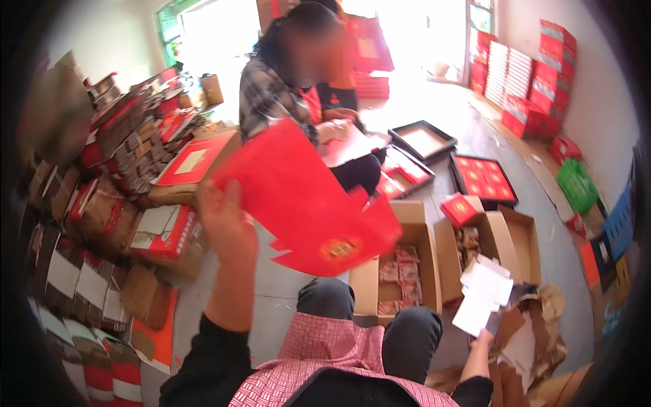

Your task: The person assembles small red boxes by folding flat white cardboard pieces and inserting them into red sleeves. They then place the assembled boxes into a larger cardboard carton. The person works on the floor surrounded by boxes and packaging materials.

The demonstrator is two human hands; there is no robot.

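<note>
My left hand [227, 220] is raised and closed on the left edge of a large red cardboard box blank [291, 183], flat and die-cut, with a gold emblem near its lower end. Motion blurs the blank a little. Low on the right, my right hand [483, 337] grips the lower end of a smaller flat box blank [483, 295], its white side showing. Below the red blank, an open brown carton [364, 288] holds several small red-and-white packets [407, 275]. A small red box [459, 210] rests at the top of a second open carton [444, 244].
Across from me a person [271, 95] handles a white sheet [349, 148]. Black-rimmed trays [512, 183] lie on the floor, one filled with red boxes. Stacked cardboard [129, 156] crowds the left; red boxes [553, 85] line the right wall. Crumpled brown paper [550, 305] lies near my right hand.
</note>
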